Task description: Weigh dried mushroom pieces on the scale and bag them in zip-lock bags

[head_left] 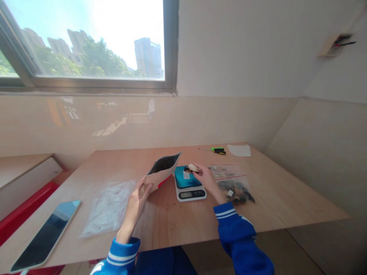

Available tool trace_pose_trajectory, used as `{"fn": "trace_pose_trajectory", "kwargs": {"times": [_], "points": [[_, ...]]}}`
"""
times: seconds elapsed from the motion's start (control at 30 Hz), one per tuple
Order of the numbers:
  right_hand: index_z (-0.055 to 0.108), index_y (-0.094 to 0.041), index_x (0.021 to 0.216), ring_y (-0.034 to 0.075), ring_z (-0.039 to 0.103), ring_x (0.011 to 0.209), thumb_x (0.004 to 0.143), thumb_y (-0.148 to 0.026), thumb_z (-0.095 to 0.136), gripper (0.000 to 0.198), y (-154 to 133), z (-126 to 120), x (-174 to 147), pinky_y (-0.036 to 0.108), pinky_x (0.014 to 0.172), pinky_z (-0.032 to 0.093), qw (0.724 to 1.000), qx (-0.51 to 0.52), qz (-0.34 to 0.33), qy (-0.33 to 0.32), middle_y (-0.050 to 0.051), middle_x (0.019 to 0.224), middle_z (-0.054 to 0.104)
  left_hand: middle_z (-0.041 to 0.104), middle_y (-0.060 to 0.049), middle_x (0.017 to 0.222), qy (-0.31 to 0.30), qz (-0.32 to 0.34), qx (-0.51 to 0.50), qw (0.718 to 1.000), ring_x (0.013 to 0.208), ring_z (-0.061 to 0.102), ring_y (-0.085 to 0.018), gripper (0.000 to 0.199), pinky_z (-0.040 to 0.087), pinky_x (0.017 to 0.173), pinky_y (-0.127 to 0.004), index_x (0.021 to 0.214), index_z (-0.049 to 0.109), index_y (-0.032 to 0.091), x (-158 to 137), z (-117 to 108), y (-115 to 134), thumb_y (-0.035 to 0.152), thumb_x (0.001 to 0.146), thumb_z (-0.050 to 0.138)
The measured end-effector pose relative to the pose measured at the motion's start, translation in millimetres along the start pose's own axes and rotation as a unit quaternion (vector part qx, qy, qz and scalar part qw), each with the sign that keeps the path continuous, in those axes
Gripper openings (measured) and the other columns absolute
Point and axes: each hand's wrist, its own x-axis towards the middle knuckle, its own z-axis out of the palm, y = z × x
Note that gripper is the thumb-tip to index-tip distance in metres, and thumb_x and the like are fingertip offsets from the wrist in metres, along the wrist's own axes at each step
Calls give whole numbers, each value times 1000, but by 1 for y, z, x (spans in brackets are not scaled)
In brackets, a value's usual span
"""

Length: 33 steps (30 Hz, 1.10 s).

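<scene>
My left hand (140,196) grips the lower side of a paper pouch (159,178) with a dark inner lining, its mouth gaping and tilted toward the right. Over the blue plate of a white digital kitchen scale (183,180), my right hand (205,175) is closed on a small pale and dark brown piece (193,168), which looks like dried mushroom. Whether that piece touches the plate I cannot tell. Just right of the scale lies a clear zip bag (233,191) with dark brown pieces and a small white label.
A phone or tablet (47,235) lies at the left, beside a stack of clear plastic bags (109,208). Screwdrivers (218,151) and a white paper sheet (239,150) are at the back. A red chair (28,202) stands left of the wooden table (286,194).
</scene>
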Motion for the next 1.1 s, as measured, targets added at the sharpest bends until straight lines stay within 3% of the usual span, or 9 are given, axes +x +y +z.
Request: {"fn": "trace_pose_trajectory", "kwargs": {"times": [0.17, 0.33, 0.4, 0.63, 0.7, 0.8, 0.93, 1.0, 1.1], "points": [[64, -13, 121, 24, 59, 119, 83, -9, 56, 39, -3, 15, 3, 44, 106, 42, 985, -154, -58, -53, 16, 127, 63, 69, -10, 119, -27, -17, -6, 999, 82, 72, -25, 60, 53, 55, -29, 130, 55, 20, -1, -1, 1, 58, 84, 52], [59, -15, 129, 25, 53, 126, 92, -23, 50, 39, 4, 8, -1, 44, 109, 38, 982, -171, -62, -55, 16, 135, 58, 69, -7, 119, 1, 40, 3, 999, 115, 61, -27, 47, 50, 91, -34, 118, 63, 22, -1, 0, -1, 53, 85, 54], [57, -16, 131, 23, 50, 129, 96, -26, 42, 40, 7, 3, -8, 43, 110, 37, 985, -151, -73, -36, 15, 138, 55, 70, -7, 118, 1, 36, 4, 999, 117, 60, -26, 46, 48, 95, -34, 116, 64, 21, -1, 0, -1, 53, 85, 54], [45, -22, 142, 24, 50, 129, 95, -29, 46, 48, 15, 1, -35, 47, 110, 37, 980, -148, -111, -73, 10, 140, 54, 74, -6, 103, 9, 29, -4, 1000, 101, 68, -26, 44, 54, 82, -35, 113, 66, 21, -4, 2, -3, 52, 83, 55], [45, -22, 142, 28, 47, 130, 92, -33, 51, 51, 16, 3, -36, 51, 110, 35, 980, -158, -110, -47, 11, 140, 54, 75, -6, 97, 15, 26, -1, 1000, 96, 69, -26, 45, 55, 79, -35, 114, 66, 21, -5, 2, -4, 51, 83, 56], [50, -21, 137, 28, 45, 132, 91, -36, 53, 48, -2, -1, -32, 50, 110, 34, 987, -107, -115, 37, 12, 140, 53, 75, -5, 95, 16, 26, 0, 1000, 94, 69, -25, 46, 55, 78, -35, 117, 66, 22, -7, 3, -7, 50, 82, 58], [64, -21, 111, 19, 62, 104, 95, -30, 45, 26, -71, -19, -25, 35, 93, 50, 983, 73, -137, 99, 8, 112, 67, 74, -5, 105, 19, 34, -2, 999, 103, 67, -26, 48, 53, 87, -36, 123, 63, 22, -9, 8, -11, 49, 83, 57], [69, -21, 93, 16, 65, 92, 94, -23, 41, 28, -111, -26, -20, 29, 86, 51, 980, 103, -170, 4, 5, 95, 70, 71, -5, 115, 21, 39, -4, 999, 111, 63, -26, 49, 50, 93, -36, 127, 61, 24, -11, 10, -12, 49, 84, 57], [73, -20, 90, 15, 66, 92, 87, -10, 41, 34, -148, -23, -2, 27, 85, 51, 954, 10, -217, -206, 4, 96, 73, 62, -3, 132, 9, 45, -13, 999, 125, 54, -24, 50, 42, 103, -36, 133, 55, 30, -14, 12, -11, 48, 86, 55]]}}
